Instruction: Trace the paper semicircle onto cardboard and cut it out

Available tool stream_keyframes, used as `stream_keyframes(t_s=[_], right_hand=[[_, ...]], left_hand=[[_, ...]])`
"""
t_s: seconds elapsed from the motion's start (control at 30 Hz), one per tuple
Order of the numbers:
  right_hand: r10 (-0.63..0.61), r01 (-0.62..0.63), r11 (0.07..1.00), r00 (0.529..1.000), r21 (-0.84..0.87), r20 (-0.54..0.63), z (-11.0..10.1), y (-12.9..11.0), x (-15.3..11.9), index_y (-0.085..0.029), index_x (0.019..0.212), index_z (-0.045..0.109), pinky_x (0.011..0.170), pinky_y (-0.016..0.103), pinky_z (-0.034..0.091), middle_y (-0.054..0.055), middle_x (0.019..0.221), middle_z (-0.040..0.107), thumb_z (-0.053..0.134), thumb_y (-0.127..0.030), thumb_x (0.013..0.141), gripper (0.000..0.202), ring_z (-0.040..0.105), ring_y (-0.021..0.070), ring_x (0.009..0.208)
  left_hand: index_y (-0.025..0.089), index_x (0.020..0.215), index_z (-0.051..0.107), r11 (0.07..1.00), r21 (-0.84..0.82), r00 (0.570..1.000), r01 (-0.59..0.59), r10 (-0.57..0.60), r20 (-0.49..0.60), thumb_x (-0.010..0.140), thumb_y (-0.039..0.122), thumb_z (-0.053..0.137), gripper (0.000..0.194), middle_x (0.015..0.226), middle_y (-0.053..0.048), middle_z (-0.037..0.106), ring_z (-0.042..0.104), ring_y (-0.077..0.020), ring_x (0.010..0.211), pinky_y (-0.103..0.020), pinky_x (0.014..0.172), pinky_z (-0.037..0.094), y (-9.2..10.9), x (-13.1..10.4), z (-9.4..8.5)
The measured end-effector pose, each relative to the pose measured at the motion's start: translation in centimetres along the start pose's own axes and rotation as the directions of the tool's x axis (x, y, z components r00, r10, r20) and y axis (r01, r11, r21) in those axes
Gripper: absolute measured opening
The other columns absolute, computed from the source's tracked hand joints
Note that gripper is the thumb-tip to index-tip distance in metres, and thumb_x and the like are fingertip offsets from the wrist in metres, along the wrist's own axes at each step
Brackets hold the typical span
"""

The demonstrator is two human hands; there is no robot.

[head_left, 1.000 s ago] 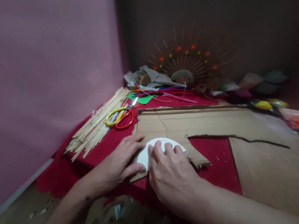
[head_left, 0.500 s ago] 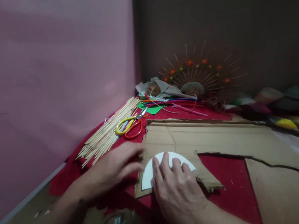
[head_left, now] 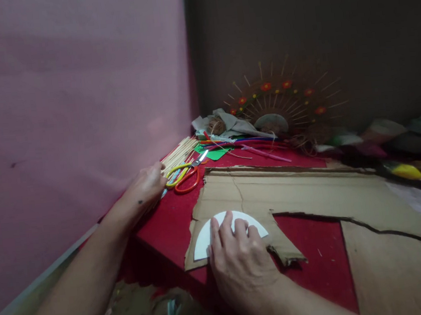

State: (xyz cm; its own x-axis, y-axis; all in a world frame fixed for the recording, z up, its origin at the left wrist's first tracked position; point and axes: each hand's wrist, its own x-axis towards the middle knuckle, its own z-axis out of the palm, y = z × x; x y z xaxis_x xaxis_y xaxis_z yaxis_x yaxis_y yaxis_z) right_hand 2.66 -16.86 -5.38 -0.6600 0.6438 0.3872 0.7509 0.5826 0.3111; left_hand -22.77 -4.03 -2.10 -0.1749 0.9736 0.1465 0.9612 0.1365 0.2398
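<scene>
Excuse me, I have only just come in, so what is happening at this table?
The right hand presses a white half-round piece flat onto brown cardboard. The left hand is at the bundle of thin sticks, beside the scissors; its grip is unclear. A decorated fan-shaped piece stands behind.

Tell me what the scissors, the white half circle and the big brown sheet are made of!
The scissors have blades that look like smooth metal, because they gleam; the red and yellow handles may be plastic.
The white half circle seems to be paper or thin card: flat and dull.
The big brown sheet looks like dull cardboard, with creases and ragged edges.
</scene>
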Motion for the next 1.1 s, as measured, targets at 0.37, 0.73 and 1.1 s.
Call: stream_keyframes(t_s=[0.37, 0.73, 1.1], right_hand=[[0.018, -0.020, 0.998, 0.999, 0.053, 0.038, -0.2, 0.1, 0.2, 0.003, 0.130, 0.063, 0.055, 0.050, 0.056, 0.038, 0.115, 0.068, 0.051, -0.015, 0.089, 0.046, 0.073, 0.0403, 0.080], [0.013, -0.021, 0.997, 0.995, 0.075, 0.096, -0.3, 0.3, 0.4, 0.003, 0.135, 0.059, 0.056, 0.049, 0.056, 0.038, 0.120, 0.065, 0.042, -0.015, 0.093, 0.048, 0.072, 0.0408, 0.084], [-0.008, -0.011, 0.992, 0.989, 0.125, 0.150, -0.6, 0.5, 0.4, 0.007, 0.138, 0.054, 0.058, 0.052, 0.056, 0.041, 0.123, 0.062, 0.039, -0.016, 0.094, 0.051, 0.071, 0.0423, 0.089]], left_hand=[[0.017, 0.084, 0.069, 0.995, -0.076, 0.996, 0.070, -0.065, 0.069, 0.072, 0.031, 0.058, 0.022, 0.069, -0.002, 0.067, 0.061, -0.0177, 0.065, -0.025, 0.054, 0.039, -0.1, 0.3, -0.1], [0.015, 0.090, 0.071, 0.963, 0.265, 0.964, 0.058, -0.124, 0.237, 0.088, 0.040, 0.066, 0.025, 0.087, -0.005, 0.070, 0.067, -0.0230, 0.083, -0.032, 0.066, 0.050, 3.4, -1.1, -1.5], [0.015, 0.105, 0.069, 0.947, 0.307, 0.964, 0.093, -0.163, 0.210, 0.090, 0.037, 0.066, 0.027, 0.105, -0.009, 0.070, 0.067, -0.0255, 0.098, -0.041, 0.084, 0.055, 2.3, -1.3, -3.1]])
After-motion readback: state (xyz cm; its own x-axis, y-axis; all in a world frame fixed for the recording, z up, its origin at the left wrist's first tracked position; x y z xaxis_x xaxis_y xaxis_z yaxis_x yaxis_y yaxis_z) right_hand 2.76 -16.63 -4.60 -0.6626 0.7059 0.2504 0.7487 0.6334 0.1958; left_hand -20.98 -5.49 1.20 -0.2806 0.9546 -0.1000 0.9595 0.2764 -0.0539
